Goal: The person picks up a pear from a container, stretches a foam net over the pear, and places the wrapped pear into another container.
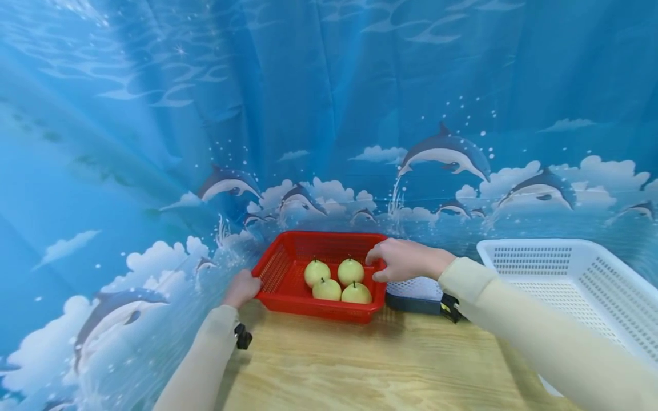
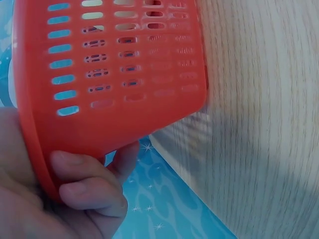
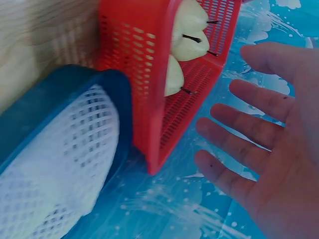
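A red plastic basket with slotted walls holds several yellow-green pears, their dark stems showing. My left hand grips the basket's left end. In the left wrist view its fingers curl around the red rim. My right hand is over the basket's right end, near the pears. The right wrist view shows its fingers spread and apart from the rim, with nothing held.
Right of the red basket, under my right forearm, is a dark blue container with white mesh. A large white slotted basket stands farther right. The wooden table backs onto a blue dolphin-print curtain.
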Demonstrator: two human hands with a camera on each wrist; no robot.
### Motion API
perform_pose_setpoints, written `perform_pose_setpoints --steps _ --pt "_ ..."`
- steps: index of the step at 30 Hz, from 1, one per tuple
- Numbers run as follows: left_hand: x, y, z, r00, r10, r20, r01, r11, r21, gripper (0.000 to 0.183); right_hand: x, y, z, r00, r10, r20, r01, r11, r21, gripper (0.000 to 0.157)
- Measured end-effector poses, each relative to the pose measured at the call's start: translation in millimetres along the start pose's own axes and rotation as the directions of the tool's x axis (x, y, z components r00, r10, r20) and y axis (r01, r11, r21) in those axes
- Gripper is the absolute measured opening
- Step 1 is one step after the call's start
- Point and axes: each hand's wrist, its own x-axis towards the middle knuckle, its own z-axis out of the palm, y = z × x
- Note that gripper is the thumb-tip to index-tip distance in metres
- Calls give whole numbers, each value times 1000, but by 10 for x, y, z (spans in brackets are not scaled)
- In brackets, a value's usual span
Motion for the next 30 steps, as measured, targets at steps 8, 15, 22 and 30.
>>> perform_pose_setpoints --steps 8,15,22,30 --pt "16 -42 25 1000 -2 -29 2 1000 12 17 324 -158 -14 997 12 79 -11 1000 -5 46" --pt "-14 -7 10 999 4 -35 -3 1000 24 17 565 -232 143 978 104 183 -103 995 -12 55" --pt "-32 11 17 999 -9 -48 11 1000 25 17 696 -274 305 949 159 273 -150 987 -54 58" --pt "-34 -19 -10 999 -28 -36 27 1000 -15 21 800 -329 379 927 187 325 -173 982 -71 57"
